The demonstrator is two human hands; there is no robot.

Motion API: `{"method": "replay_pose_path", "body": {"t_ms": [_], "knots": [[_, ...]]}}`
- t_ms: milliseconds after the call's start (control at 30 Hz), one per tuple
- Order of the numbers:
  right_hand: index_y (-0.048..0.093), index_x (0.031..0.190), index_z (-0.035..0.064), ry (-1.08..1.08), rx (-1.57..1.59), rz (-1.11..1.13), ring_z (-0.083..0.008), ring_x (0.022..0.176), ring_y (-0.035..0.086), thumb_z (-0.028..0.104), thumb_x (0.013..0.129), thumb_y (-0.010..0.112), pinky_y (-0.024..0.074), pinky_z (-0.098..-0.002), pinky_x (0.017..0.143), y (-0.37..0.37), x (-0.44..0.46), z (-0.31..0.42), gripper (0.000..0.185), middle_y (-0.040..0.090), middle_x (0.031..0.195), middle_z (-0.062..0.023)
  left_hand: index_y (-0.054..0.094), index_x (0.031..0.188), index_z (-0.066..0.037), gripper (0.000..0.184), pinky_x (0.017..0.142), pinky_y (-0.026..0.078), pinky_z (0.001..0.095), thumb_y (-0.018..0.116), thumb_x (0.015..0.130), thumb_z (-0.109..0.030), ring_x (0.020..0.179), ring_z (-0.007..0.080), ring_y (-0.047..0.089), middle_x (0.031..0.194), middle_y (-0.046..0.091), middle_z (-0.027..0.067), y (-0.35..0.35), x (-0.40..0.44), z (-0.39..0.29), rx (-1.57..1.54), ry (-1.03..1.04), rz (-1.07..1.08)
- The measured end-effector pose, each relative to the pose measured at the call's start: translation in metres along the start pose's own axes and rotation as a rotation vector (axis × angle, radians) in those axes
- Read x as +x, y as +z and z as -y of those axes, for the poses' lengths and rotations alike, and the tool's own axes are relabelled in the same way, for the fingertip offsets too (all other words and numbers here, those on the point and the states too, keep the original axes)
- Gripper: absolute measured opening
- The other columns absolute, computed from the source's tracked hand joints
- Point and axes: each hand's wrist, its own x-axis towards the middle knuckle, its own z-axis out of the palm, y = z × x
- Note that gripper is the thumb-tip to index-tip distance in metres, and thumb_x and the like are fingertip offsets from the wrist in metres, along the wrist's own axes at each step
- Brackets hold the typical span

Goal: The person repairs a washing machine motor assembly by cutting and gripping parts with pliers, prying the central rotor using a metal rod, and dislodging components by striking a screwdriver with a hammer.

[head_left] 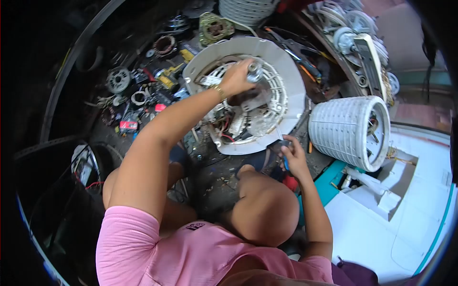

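Note:
My left hand (236, 78) is closed around a shiny metal cylindrical part (255, 72) with a round opening at its top. It is above the middle of a round, dirty white plastic housing (292, 81), which has circular ribs, with wires and a motor-like part inside. My right hand (294, 156) is closed on what looks like a screwdriver (286, 163) with a blue and dark handle. Its thin shaft points up toward the housing's lower right rim. Part of the handle is hidden by my fingers.
A perforated white tub (336, 131) lies on its side at right, beside a white and teal appliance body (367, 233). Motor parts (118, 79) and a yellow tool (167, 78) clutter the left. Pliers and other hand tools (300, 59) lie at upper right.

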Motion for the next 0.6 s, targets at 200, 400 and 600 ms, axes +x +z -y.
{"method": "replay_pose_path", "body": {"t_ms": [200, 400, 600], "knots": [[0.041, 0.129, 0.0079, -0.034, 0.134, -0.128, -0.0125, 0.048, 0.053, 0.011, 0.092, 0.053, 0.0415, -0.0240, 0.040, 0.006, -0.043, 0.005, 0.040, 0.055, 0.075, -0.0057, 0.046, 0.119, -0.007, 0.070, 0.091, 0.045, 0.0310, 0.084, 0.065, -0.026, 0.103, 0.0184, 0.055, 0.111, 0.056, 0.0085, -0.091, 0.035, -0.021, -0.475, -0.088, -0.111], [0.040, 0.131, 0.0086, -0.056, 0.202, -0.192, -0.0139, 0.050, 0.054, 0.013, 0.091, 0.056, 0.0443, -0.0261, 0.042, 0.007, -0.049, 0.002, 0.043, 0.057, 0.077, -0.0066, 0.043, 0.126, -0.003, 0.075, 0.091, 0.045, 0.0316, 0.082, 0.068, -0.028, 0.106, 0.0180, 0.055, 0.117, 0.055, 0.0098, -0.230, -0.040, 0.086, -0.435, -0.570, -0.102], [0.040, 0.131, 0.0082, -0.023, 0.157, -0.202, -0.0140, 0.050, 0.055, 0.010, 0.090, 0.055, 0.0453, -0.0262, 0.041, 0.004, -0.031, 0.031, 0.043, 0.057, 0.077, -0.0070, 0.050, 0.121, 0.002, 0.075, 0.093, 0.045, 0.0349, 0.083, 0.061, -0.030, 0.104, 0.0269, 0.059, 0.115, 0.061, 0.0154, -0.233, -0.090, 0.229, -0.056, -0.830, -0.412]]}}
